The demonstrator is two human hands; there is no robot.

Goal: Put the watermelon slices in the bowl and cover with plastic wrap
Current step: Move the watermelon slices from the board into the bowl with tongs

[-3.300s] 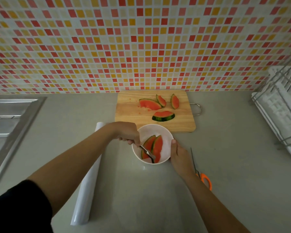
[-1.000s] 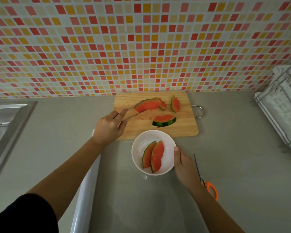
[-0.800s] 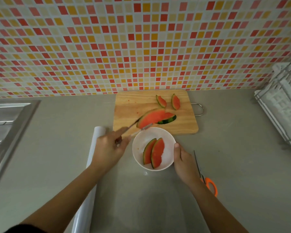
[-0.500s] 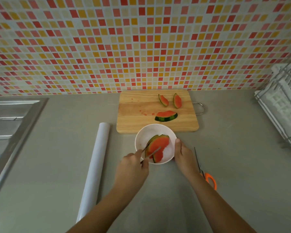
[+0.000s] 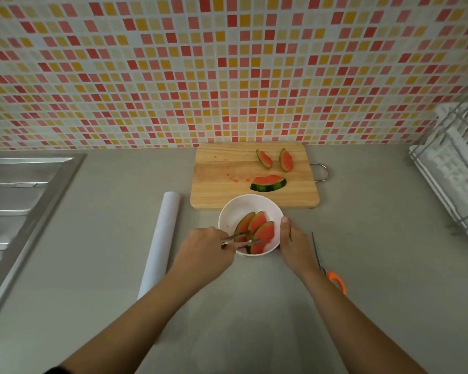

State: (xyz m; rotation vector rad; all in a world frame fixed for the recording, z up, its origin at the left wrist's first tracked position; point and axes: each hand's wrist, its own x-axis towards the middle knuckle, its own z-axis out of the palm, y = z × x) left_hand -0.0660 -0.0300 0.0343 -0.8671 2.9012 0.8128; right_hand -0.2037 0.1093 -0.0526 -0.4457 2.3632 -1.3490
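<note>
Left hand [image 5: 206, 252] grips tongs [image 5: 241, 240]; right hand [image 5: 295, 242] clasps bowl [image 5: 231, 211]: three slices inside.

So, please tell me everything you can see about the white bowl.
The white bowl is round, plain and smooth; the material cannot be told. It stands upright on the grey counter, just in front of the wooden cutting board. Three watermelon slices lean inside it, side by side. The right hand holds its right rim, thumb on the edge. The left hand reaches metal tongs over its left rim.
</note>
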